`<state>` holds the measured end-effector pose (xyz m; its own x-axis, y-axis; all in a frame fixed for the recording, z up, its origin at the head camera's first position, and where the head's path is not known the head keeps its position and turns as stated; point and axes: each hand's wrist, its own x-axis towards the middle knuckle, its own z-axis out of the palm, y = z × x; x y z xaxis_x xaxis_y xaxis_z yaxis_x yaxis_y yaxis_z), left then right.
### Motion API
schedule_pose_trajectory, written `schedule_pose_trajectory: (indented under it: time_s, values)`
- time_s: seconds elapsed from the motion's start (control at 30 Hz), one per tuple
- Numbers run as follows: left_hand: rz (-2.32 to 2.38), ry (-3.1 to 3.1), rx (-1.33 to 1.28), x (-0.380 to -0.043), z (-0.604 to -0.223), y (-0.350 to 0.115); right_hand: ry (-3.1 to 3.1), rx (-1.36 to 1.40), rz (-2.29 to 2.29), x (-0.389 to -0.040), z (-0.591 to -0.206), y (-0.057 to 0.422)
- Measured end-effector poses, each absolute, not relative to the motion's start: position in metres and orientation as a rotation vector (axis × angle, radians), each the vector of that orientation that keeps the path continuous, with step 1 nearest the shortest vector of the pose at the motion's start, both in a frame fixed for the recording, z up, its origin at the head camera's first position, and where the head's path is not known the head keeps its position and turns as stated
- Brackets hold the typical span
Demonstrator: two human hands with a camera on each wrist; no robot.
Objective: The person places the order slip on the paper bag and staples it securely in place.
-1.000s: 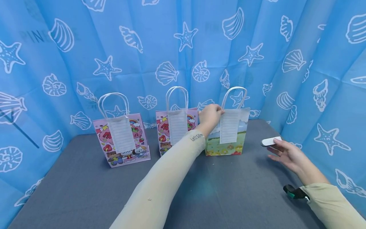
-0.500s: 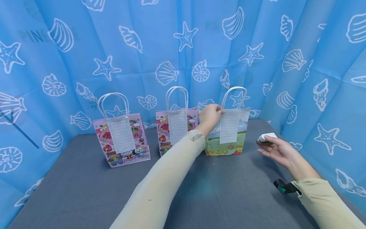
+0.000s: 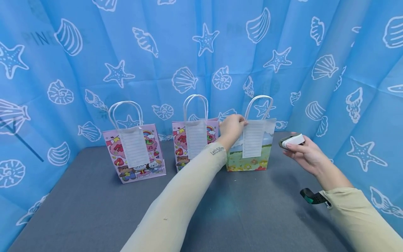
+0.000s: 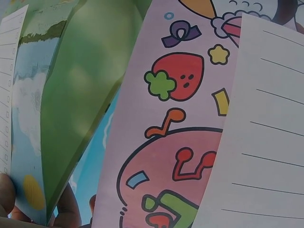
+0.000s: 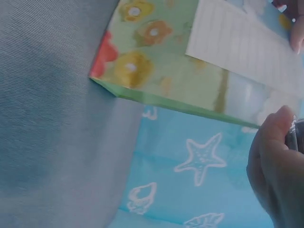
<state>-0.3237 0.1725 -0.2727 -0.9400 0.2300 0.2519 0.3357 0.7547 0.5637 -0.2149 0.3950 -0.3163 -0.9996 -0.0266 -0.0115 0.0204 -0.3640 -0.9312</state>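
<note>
At the right of the row in the head view stands a green, flower-printed paper bag (image 3: 248,164) with white handles. A lined paper sheet (image 3: 252,140) lies against its front. My left hand (image 3: 231,129) pinches the sheet's top corner and the bag's rim together. In the left wrist view, the thumb (image 4: 6,194) is in front of the bag and other fingers show behind it. My right hand (image 3: 310,155) holds a small white and dark stapler (image 3: 292,141), raised to the right of that bag. Only a dark end of the stapler shows in the right wrist view.
Two pink cartoon-printed bags, one at the left (image 3: 119,171) and one in the middle (image 3: 180,154), each carry a lined sheet. My left forearm partly covers the middle one. A blue seashell curtain (image 3: 163,52) hangs behind the grey-covered table (image 3: 78,210).
My right hand has moved leftward and up with the stapler, turning it so its dark end faces the green bag. The left hand has stayed at the bag's rim.
</note>
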Motion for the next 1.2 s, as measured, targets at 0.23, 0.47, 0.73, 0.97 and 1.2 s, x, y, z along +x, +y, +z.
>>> schedule_pose_trajectory:
  time_s: [0.23, 0.47, 0.73, 0.97, 1.2]
  values:
    - [-0.932, -2.783, -0.454, -0.324, -0.271, 0.171, 1.862, 0.01, -2.535, -0.221, -0.301, 0.384]
    - [-0.93, -2.779, -0.462, -0.324, -0.273, 0.172, 1.959, -0.007, -2.485, -0.221, -0.295, 0.379]
    - [-0.927, -2.763, -0.473, -0.323, -0.272, 0.17, 2.341, -0.193, -2.36, -0.22, -0.287, 0.363]
    - [-0.938, -2.764, -0.472, -0.323, -0.272, 0.169, 2.697, -0.268, -2.12, -0.223, -0.279, 0.351]
    - [-0.919, -2.764, -0.482, -0.321, -0.274, 0.171, 2.831, -0.255, -1.98, -0.227, -0.276, 0.346]
